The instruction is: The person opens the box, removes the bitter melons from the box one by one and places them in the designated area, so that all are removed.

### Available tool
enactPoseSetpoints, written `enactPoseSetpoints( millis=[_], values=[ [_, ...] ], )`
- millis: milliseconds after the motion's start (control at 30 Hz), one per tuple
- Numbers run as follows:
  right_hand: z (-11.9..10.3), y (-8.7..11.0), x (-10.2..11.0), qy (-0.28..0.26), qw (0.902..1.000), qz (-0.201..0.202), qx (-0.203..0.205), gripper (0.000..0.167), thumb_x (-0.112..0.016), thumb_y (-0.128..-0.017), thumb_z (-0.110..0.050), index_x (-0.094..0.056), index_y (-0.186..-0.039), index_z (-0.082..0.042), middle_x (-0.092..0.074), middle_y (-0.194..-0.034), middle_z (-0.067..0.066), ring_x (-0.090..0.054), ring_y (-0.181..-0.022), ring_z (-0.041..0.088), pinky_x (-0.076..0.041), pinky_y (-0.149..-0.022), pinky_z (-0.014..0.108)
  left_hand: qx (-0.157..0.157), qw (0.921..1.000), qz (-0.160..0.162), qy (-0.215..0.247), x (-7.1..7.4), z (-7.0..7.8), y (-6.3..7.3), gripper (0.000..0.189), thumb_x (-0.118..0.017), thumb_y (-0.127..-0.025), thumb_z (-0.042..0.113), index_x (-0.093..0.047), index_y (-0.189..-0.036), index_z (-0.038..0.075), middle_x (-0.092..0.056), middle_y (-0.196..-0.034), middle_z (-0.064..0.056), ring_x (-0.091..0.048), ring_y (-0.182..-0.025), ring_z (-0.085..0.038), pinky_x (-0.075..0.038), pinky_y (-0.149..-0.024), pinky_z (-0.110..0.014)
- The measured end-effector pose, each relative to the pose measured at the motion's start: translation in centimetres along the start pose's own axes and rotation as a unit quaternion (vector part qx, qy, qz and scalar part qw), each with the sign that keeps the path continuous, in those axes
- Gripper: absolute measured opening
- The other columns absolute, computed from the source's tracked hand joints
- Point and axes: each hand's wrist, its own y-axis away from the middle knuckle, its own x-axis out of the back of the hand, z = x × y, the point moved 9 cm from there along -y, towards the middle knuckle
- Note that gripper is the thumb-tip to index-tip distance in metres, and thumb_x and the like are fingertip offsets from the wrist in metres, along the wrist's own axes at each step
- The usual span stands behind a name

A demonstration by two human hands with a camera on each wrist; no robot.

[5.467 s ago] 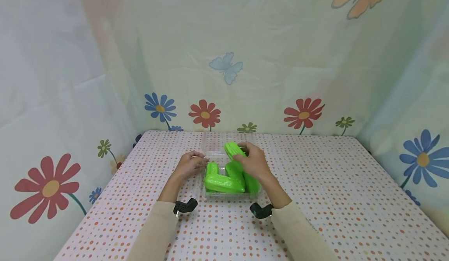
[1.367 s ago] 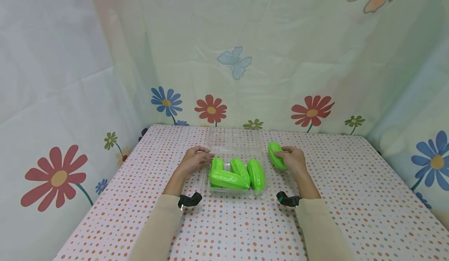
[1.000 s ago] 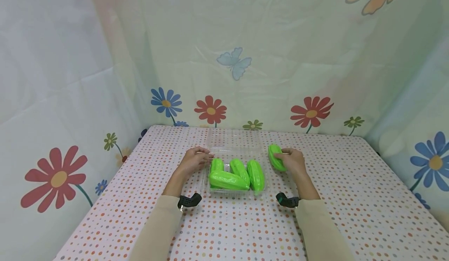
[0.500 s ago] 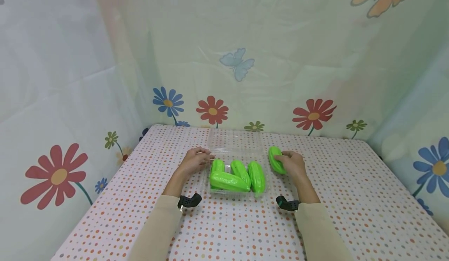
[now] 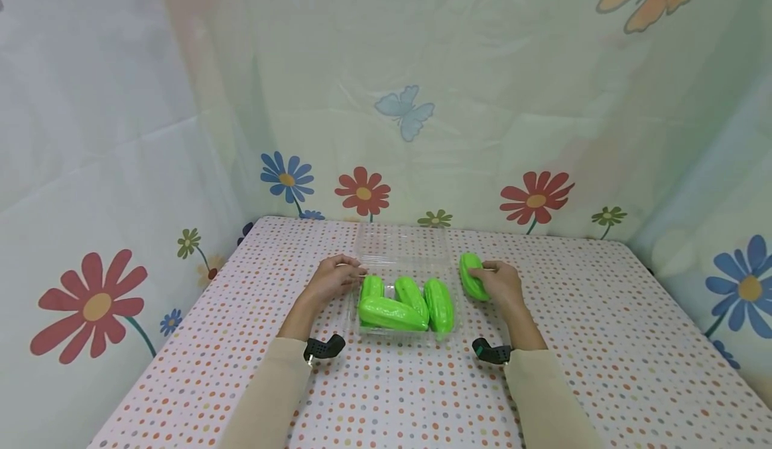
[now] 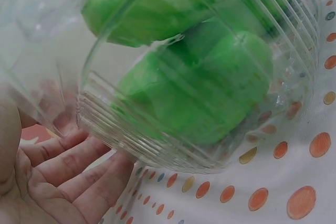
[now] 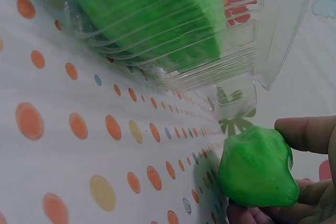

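Note:
A clear plastic box point(image 5: 410, 332), its hinged lid point(image 5: 403, 244) folded back, holds several glossy, bright green, ridged, cucumber-shaped pieces point(image 5: 392, 313). One lies crosswise at the front; the others stand lengthwise behind and beside it. My left hand point(image 5: 333, 278) is at the box's left side, and in the left wrist view its fairly straight fingers point(image 6: 73, 166) touch the clear wall. To the right of the box, my right hand point(image 5: 503, 283) pinches another green cucumber-shaped piece point(image 5: 472, 277) between thumb and fingers. In the right wrist view this piece point(image 7: 257, 169) is low beside the tabletop.
The table point(image 5: 386, 395) wears a white cover with coloured dots. Fabric walls point(image 5: 386, 47) printed with flowers and butterflies stand behind it and on both sides. Each wrist carries a small black camera point(image 5: 324, 347).
Since the oldest frame, my right hand has carried one green cucumber-shaped piece from over the box to its right side. Over the last second both hands have stayed nearly still; the view shifted slightly.

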Motion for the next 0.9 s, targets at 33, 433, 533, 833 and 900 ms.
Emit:
enactPoseSetpoints(
  millis=[33,433,533,833,900],
  values=[
    [0.0,0.02,-0.01,0.001,1.0,0.0,0.002,0.063,-0.063,-0.098,-0.031,-0.046,-0.147,0.005,-0.043,-0.151,0.029,-0.044,-0.135,0.043,-0.039,-0.108,0.055,0.0,1.0,0.0,0.001,0.02,0.02,0.03,0.023,-0.063,-0.096,0.009,-0.062,-0.116,-0.001,-0.071,-0.123,-0.017,-0.072,-0.106,-0.025,-0.055,-0.081,-0.031],
    [0.47,-0.15,-0.23,0.012,0.9996,0.005,0.026,0.064,-0.064,-0.097,-0.032,-0.046,-0.146,0.006,-0.056,-0.132,0.028,-0.057,-0.115,0.037,-0.049,-0.09,0.045,-0.007,0.9998,-0.019,0.005,-0.1,-0.12,-0.06,0.033,-0.059,-0.095,0.008,-0.057,-0.125,-0.006,-0.07,-0.125,-0.018,-0.071,-0.108,-0.024,-0.053,-0.082,-0.03],
    [0.4,-0.22,-0.23,0.019,0.9994,0.01,0.028,0.064,-0.064,-0.097,-0.032,-0.047,-0.145,0.007,-0.054,-0.135,0.029,-0.056,-0.119,0.04,-0.049,-0.093,0.049,-0.006,0.9998,-0.017,0.004,-0.04,-0.11,-0.09,0.035,-0.059,-0.095,0.008,-0.057,-0.126,-0.007,-0.07,-0.124,-0.018,-0.071,-0.108,-0.025,-0.053,-0.081,-0.03],
    [0.19,-0.47,-0.18,0.037,0.9988,0.018,0.028,0.065,-0.064,-0.096,-0.034,-0.048,-0.145,0.005,-0.049,-0.145,0.03,-0.05,-0.129,0.044,-0.044,-0.103,0.055,-0.008,0.9999,-0.008,0.003,-0.04,-0.01,0.03,0.03,-0.06,-0.095,0.01,-0.06,-0.122,-0.004,-0.07,-0.124,-0.018,-0.071,-0.108,-0.026,-0.055,-0.089,-0.034],
    [0.21,-0.49,-0.17,0.036,0.9988,0.017,0.03,0.065,-0.064,-0.095,-0.034,-0.048,-0.145,0.005,-0.05,-0.144,0.03,-0.051,-0.128,0.044,-0.045,-0.101,0.054,-0.009,0.9999,-0.008,0.002,-0.07,0.02,0.04,0.03,-0.06,-0.096,0.009,-0.059,-0.123,-0.004,-0.07,-0.124,-0.019,-0.071,-0.109,-0.026,-0.055,-0.089,-0.035]
  ],
)
